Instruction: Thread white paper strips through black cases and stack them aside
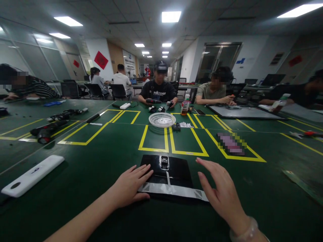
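A flat black panel [176, 171] with a small metal part at its middle and a silver strip [174, 191] along its near edge lies on the green table [101, 174] in front of me. My left hand [131, 186] rests flat with fingers spread on the panel's near left corner. My right hand [222, 191] hovers open at the panel's right side, fingers stretched out, holding nothing. A bead bracelet sits on my right wrist.
A white bar-shaped device [32, 174] lies at the near left. A black power screwdriver [47, 131] lies further left. A white fan grille [162, 119] sits mid-table among yellow tape boxes. Several other people sit across the table and at its sides.
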Action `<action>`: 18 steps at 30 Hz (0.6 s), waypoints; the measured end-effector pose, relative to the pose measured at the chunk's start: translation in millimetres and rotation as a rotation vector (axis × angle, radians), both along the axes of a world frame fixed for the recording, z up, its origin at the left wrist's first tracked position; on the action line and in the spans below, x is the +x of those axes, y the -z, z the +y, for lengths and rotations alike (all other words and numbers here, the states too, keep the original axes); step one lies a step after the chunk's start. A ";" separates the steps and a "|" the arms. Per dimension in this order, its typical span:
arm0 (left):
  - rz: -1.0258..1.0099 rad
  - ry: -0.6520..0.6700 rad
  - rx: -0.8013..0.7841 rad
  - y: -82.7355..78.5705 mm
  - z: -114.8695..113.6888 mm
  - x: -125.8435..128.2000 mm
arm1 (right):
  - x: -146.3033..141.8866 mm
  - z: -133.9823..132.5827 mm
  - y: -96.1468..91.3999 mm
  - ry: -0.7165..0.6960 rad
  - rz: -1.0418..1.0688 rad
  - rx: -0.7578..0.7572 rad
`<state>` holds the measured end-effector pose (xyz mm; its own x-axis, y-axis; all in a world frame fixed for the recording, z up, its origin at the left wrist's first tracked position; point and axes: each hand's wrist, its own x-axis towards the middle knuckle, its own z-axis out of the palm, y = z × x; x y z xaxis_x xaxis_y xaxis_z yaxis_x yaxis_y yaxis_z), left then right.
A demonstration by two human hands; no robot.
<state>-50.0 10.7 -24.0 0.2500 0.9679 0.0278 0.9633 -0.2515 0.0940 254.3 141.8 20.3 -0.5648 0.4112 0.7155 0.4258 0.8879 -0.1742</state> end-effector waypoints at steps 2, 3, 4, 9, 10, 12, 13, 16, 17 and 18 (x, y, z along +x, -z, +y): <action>0.000 -0.009 -0.003 0.9 0.0 -0.6 | 2.0 2.7 -1.0 0.019 0.024 -0.009; -0.004 -0.013 -0.002 1.4 0.1 -1.4 | 2.5 3.5 -1.6 0.022 0.032 -0.015; -0.010 -0.017 -0.001 1.9 0.2 -2.4 | 2.4 4.0 -2.0 0.019 0.029 -0.024; -0.033 -0.013 0.007 1.0 -0.7 -6.5 | -6.9 -2.2 2.0 -0.159 -0.294 -0.207; -0.034 -0.012 0.010 -0.5 -1.5 -7.2 | -10.0 -4.7 4.4 -0.187 -0.355 -0.244; -0.034 -0.029 0.024 -4.9 -3.6 -8.8 | -16.4 -9.8 10.2 -0.202 -0.432 -0.303; -0.036 -0.046 0.032 -7.3 -4.7 -9.6 | -19.3 -12.1 13.2 -0.212 -0.463 -0.328; -0.076 -0.099 0.040 -13.2 -7.6 -12.5 | -26.2 -16.0 21.1 -0.255 -0.534 -0.368; -0.103 -0.115 0.043 -14.3 -8.3 -13.4 | -28.2 -16.6 23.1 -0.262 -0.539 -0.362; -0.133 -0.132 0.050 -15.1 -8.8 -14.3 | -30.0 -17.0 24.7 -0.266 -0.541 -0.348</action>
